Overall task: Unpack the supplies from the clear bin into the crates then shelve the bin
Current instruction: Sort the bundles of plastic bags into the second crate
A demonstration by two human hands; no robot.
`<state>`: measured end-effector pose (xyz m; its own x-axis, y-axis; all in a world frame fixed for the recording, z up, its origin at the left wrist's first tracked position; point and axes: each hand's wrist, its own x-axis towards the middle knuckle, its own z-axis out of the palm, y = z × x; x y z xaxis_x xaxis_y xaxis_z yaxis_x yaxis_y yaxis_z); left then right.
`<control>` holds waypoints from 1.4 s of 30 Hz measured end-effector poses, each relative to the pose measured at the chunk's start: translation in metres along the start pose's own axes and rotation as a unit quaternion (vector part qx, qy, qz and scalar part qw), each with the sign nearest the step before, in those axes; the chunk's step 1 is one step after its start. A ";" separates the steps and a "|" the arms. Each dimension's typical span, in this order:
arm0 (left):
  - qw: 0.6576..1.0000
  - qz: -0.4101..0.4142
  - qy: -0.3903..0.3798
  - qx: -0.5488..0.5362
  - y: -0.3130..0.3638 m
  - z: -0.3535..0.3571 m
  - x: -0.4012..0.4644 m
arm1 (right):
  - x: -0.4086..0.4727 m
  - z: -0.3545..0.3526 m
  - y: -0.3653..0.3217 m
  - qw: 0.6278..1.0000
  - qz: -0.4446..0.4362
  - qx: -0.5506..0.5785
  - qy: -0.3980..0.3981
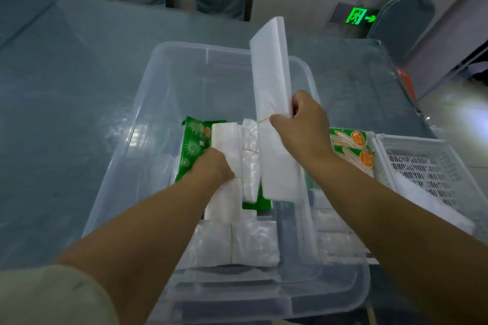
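Observation:
A clear plastic bin [158, 92] stands on the table in front of me. My right hand [301, 126] grips a long white bundle of plastic bags [272, 82], tilted up with its far end above the bin's rim. Inside the bin, my left hand [212, 166] is closed on a shorter white bundle [224, 140]. A green packet [194, 145] lies under it, and more white bundles [253, 243] lie at the near end. To the right stands a white slotted crate [422, 163].
Green-and-orange packets [351, 145] lie between the bin and the crate. The table has a blue-grey cloth [66, 87]. A covered chair [404, 21] stands at the far right, beside a lit green exit sign [359, 16] low on the wall.

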<state>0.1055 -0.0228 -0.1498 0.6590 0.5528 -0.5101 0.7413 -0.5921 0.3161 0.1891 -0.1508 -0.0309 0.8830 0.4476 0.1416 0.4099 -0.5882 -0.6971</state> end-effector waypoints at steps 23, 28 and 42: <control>0.982 -0.008 -0.058 -0.178 0.019 -0.011 -0.013 | -0.003 0.006 0.002 0.997 -0.047 -0.053 0.000; 0.907 0.047 0.033 -0.416 0.020 -0.060 -0.033 | -0.006 0.000 0.000 0.998 -0.032 0.040 0.033; 0.741 0.279 0.064 -0.607 0.140 -0.136 -0.122 | 0.004 -0.147 -0.002 0.907 0.026 0.418 0.051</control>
<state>0.1460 -0.0929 0.0654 0.8552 0.5177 0.0268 -0.1350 0.1726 0.9757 0.2256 -0.2466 0.0742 0.9299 0.3446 0.1285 0.0886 0.1291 -0.9877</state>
